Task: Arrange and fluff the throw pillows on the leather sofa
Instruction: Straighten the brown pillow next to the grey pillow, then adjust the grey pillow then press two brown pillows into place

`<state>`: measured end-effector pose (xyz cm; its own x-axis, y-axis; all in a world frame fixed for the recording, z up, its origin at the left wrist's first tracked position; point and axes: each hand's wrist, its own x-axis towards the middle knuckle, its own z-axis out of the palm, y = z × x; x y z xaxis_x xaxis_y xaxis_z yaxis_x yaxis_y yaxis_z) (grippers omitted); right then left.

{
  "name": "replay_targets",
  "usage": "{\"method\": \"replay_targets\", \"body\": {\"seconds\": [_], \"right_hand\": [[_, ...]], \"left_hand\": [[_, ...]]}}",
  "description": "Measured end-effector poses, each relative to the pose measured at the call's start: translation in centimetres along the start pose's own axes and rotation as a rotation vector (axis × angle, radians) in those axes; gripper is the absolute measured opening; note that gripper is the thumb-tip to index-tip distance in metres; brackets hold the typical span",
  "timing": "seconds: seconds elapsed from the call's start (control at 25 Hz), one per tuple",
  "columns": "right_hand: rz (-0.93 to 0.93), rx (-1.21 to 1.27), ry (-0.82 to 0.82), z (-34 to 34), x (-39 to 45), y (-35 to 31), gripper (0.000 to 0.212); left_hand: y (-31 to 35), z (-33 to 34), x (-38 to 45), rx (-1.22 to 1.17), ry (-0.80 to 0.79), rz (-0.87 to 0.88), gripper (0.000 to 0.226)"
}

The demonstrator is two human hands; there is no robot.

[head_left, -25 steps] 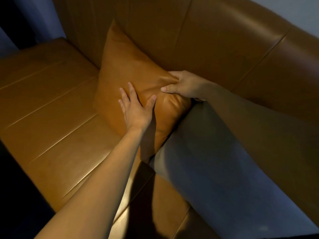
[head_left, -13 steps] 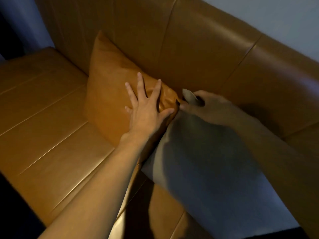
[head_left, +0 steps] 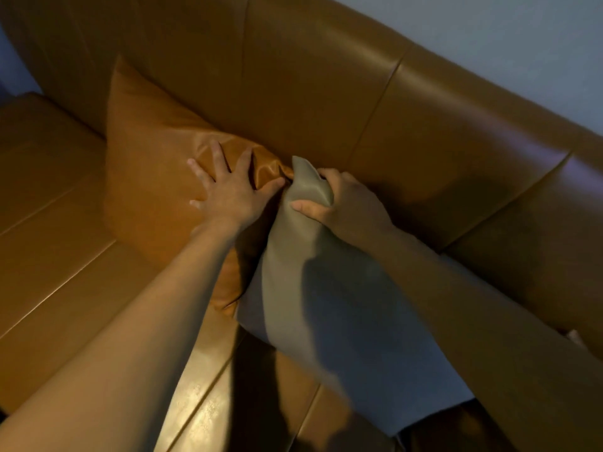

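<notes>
In the head view, the tan leather pillow [head_left: 153, 177] leans against the sofa backrest [head_left: 326, 102] at about ten o'clock from the frame's centre, its lower edge on the seat cushion [head_left: 55, 256]. The grey pillow [head_left: 326, 305] lies just beside it toward five o'clock, the two touching where their upper corners meet. The left hand [head_left: 228, 194] rests flat on the tan pillow with its fingers [head_left: 217, 154] spread wide, holding nothing and simply pressing the face. The right hand [head_left: 346, 207] is closed on the grey pillow's upper corner, thumb in front and the other fingers wrapped behind it. The step in hand looks like standing the grey pillow up next to the tan one. To do it well, the person would likely keep the left palm steady so the tan pillow does not tip or slide toward nine o'clock, lift the grey corner toward twelve o'clock until its back meets the backrest, then release and plump both sides evenly. Pulling by a single corner risks leaving that corner pinched into a point, so a second grip lower down would help. The grey pillow's lower right part is covered by the right forearm, its far corners cannot be made out, and the dim light hides the seam between pillow and backrest. The sofa runs out of frame on both sides.
</notes>
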<state>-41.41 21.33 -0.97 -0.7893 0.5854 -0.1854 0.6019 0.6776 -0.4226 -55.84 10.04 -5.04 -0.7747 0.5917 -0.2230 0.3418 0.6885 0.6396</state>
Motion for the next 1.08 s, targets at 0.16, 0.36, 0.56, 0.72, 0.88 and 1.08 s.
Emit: {"method": "replay_targets", "body": {"seconds": [0.16,0.36,0.56,0.72,0.88,1.08], "right_hand": [[0.014,0.209,0.219,-2.4,-3.1,0.8,0.057],[0.354,0.011,-0.011,-8.8,-12.9,10.5,0.044],[0.506,0.138,-0.214,-9.9,-20.9,17.1,0.100],[0.430,-0.032,-0.224,-7.9,-21.0,19.1,0.113],[0.400,-0.032,-0.043,-6.5,-21.4,19.5,0.058],[0.357,0.239,0.130,-7.8,-23.9,19.7,0.066]], "left_hand": [[3.1,0.0,-3.4,-0.032,0.167,0.185,0.062],[9.5,4.0,-10.0,0.272,-0.084,0.793,0.065],[15.7,11.0,-15.0,0.550,-0.433,0.861,0.095],[17.8,13.5,-16.4,0.675,-0.491,0.794,0.101],[17.4,13.8,-17.0,0.619,-0.355,0.813,0.075],[17.4,13.5,-17.5,0.650,-0.347,0.761,0.072]]}}
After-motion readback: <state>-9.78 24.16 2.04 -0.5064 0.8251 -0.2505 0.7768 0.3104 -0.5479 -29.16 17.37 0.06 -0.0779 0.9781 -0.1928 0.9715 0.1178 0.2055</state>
